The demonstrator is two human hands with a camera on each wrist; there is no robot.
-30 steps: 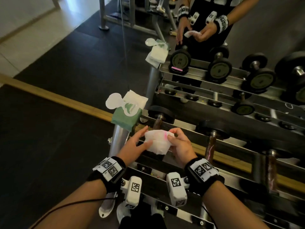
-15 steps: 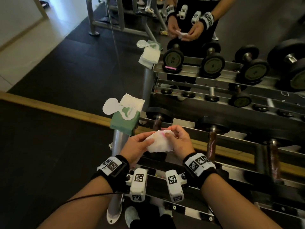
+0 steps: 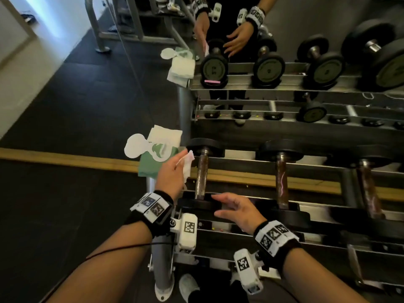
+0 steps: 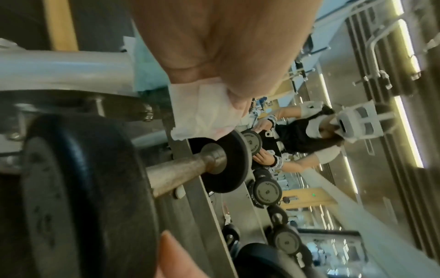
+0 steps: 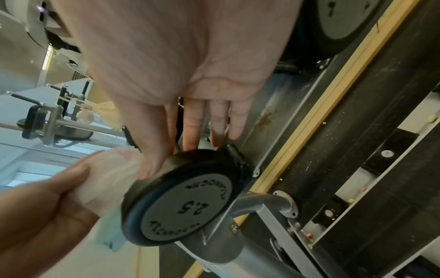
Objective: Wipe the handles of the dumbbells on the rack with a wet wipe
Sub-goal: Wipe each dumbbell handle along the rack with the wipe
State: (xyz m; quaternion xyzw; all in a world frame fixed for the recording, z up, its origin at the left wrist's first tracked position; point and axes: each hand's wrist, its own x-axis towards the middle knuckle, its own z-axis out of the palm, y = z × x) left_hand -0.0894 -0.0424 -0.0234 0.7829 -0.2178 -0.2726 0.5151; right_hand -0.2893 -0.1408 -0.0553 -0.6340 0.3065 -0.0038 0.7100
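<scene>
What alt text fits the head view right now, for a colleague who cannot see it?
The left hand holds a white wet wipe just left of the first dumbbell's handle on the rack. The open right hand reaches to that dumbbell's near weight plate. A green wipe pack sits behind, at the rack's end.

My left hand [image 3: 172, 173] is raised with forearm reaching forward, wrist band facing up, thumb and fingers [image 4: 240, 88] curled into a pinch, the grasp sitting at the fingertips. My right hand [image 3: 238, 209] lies lower and to the right, palm down, fingers [image 5: 192, 127] straight and slightly spread, pointing left, thumb apart below them. My two hands are apart, both forearms bare.
</scene>
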